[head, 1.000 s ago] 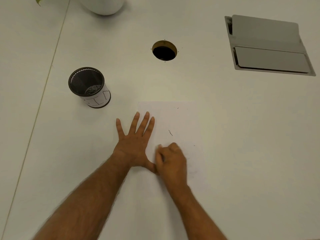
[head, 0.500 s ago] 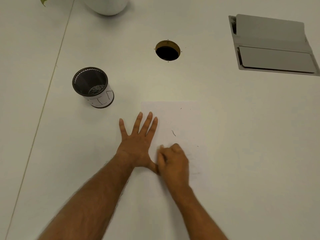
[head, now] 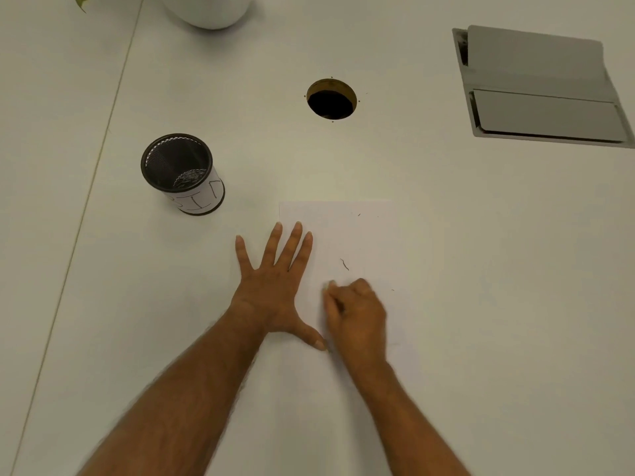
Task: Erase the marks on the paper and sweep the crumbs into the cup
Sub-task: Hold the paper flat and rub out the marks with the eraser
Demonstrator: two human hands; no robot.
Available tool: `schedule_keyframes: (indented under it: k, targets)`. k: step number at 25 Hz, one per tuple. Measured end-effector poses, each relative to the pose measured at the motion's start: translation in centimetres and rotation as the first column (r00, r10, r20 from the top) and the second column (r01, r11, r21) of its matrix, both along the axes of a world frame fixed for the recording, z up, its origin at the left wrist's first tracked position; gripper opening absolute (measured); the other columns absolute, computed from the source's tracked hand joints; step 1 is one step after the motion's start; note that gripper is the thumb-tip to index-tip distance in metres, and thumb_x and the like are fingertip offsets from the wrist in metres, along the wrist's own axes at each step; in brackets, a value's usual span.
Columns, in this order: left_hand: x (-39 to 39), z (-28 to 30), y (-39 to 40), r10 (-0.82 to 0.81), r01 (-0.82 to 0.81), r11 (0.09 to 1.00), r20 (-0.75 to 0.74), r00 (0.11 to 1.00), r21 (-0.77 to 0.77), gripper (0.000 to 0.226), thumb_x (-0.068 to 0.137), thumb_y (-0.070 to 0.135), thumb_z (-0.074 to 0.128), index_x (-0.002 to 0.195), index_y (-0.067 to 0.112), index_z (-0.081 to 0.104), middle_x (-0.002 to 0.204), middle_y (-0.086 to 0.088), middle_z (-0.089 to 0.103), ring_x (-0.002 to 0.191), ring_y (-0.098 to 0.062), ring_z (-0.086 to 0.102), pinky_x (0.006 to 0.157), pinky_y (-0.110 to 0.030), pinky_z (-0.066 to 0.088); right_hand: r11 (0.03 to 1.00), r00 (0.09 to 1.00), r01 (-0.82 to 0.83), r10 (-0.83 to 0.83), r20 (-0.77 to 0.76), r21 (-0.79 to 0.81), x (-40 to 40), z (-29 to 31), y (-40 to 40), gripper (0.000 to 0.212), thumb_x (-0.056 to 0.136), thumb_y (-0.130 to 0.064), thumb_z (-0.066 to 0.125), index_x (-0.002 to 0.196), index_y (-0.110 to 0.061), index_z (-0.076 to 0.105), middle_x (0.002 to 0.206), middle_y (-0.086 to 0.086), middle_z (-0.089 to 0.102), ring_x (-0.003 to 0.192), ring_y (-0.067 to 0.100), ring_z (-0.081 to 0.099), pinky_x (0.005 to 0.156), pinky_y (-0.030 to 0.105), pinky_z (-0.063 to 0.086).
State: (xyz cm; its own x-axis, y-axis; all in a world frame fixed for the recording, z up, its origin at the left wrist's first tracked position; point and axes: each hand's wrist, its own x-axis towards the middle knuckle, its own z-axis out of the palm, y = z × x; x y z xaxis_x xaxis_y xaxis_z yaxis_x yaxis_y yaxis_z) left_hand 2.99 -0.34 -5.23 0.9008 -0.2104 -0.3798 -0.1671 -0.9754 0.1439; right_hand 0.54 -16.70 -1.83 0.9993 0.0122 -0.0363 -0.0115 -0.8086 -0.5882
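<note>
A white sheet of paper lies flat on the white table. My left hand presses on its left edge, palm down and fingers spread. My right hand rests on the lower middle of the sheet, its fingers closed around a small pale eraser that is mostly hidden. A thin dark curl of crumb lies just above that hand, and a few tiny specks sit further up and to the right. A black mesh cup with a white label stands upright to the upper left of the paper.
A round cable hole opens in the table beyond the paper. A grey metal hatch sits at the far right. A white pot stands at the top edge. A table seam runs down the left side.
My right hand has shifted slightly up and to the right on the paper. The left hand stays flat in the same place.
</note>
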Motion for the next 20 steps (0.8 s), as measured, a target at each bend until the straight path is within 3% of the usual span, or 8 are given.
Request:
schedule_keyframes:
  k: [4,6,9,11,13,17,20]
  targets:
    - [0.0,0.3,-0.1,-0.003,0.003,1.0,-0.023,1.0,-0.007,0.173,0.019,0.116,0.027,0.15,0.023,-0.041,0.158,0.002,-0.049,0.145,-0.029,-0.044,0.103,-0.08,-0.024,0.969,0.969,0.246,-0.246,0.001,0.017,1.4,0.3,-5.1,0.018,0.091,-0.019,0.068,0.079,-0.009,0.076,0.07,0.005,0.057,0.06,0.017,0.054,0.06,0.026,0.044]
    - [0.0,0.1,-0.2,0.008,-0.008,1.0,-0.014,1.0,-0.004,0.167,0.026,0.116,0.025,0.15,0.024,-0.042,0.157,0.001,-0.049,0.145,-0.029,-0.044,0.103,-0.08,-0.025,0.988,0.989,0.15,-0.15,-0.001,0.04,0.6,0.1,-1.8,0.024,0.092,-0.019,0.066,0.072,-0.007,0.073,0.068,0.005,0.056,0.059,0.017,0.053,0.058,0.028,0.044]
    - [-0.2,-0.3,-0.1,0.012,-0.012,1.0,0.026,1.0,0.014,0.145,0.059,0.103,0.039,0.148,0.024,-0.044,0.156,0.0,-0.051,0.145,-0.03,-0.044,0.105,-0.083,-0.017,0.998,0.997,-0.061,0.062,-0.044,0.033,-1.2,-0.2,3.0,0.026,0.095,-0.024,0.06,0.078,-0.007,0.071,0.072,0.003,0.056,0.065,0.016,0.054,0.057,0.032,0.048]
    - [-0.1,-0.3,0.0,0.004,-0.005,1.0,0.02,1.0,0.02,0.157,0.042,0.111,0.031,0.149,0.023,-0.042,0.157,0.0,-0.05,0.146,-0.03,-0.044,0.102,-0.081,-0.026,0.999,0.999,-0.038,0.038,0.0,0.001,-0.1,-0.3,1.4,0.028,0.095,-0.023,0.061,0.073,-0.008,0.07,0.069,0.003,0.053,0.063,0.017,0.052,0.055,0.033,0.047]
    - [0.0,0.1,-0.1,-0.004,0.004,1.0,-0.01,1.0,0.007,0.171,0.024,0.116,0.027,0.15,0.023,-0.041,0.158,0.001,-0.048,0.145,-0.029,-0.045,0.101,-0.079,-0.029,0.996,0.995,0.088,-0.087,0.039,-0.018,1.2,-0.2,-2.3,0.025,0.092,-0.019,0.066,0.071,-0.009,0.072,0.067,0.005,0.054,0.059,0.019,0.053,0.056,0.033,0.046]
    - [0.0,0.2,-0.1,0.003,-0.003,1.0,-0.027,1.0,-0.003,0.174,0.02,0.116,0.028,0.15,0.023,-0.041,0.158,0.001,-0.048,0.145,-0.029,-0.045,0.102,-0.081,-0.024,0.952,0.952,0.303,-0.304,0.015,0.051,2.1,0.1,-5.2,0.018,0.092,-0.019,0.068,0.078,-0.009,0.076,0.072,0.007,0.059,0.062,0.018,0.057,0.064,0.035,0.051]
    - [0.0,0.0,-0.1,0.002,-0.002,1.0,-0.017,1.0,0.006,0.167,0.03,0.114,0.032,0.149,0.023,-0.042,0.159,0.0,-0.047,0.145,-0.029,-0.045,0.103,-0.081,-0.023,0.997,0.998,0.067,-0.068,0.016,0.026,-0.1,0.0,-0.2,0.028,0.092,-0.018,0.066,0.067,-0.006,0.068,0.067,0.006,0.055,0.06,0.018,0.051,0.055,0.033,0.045]
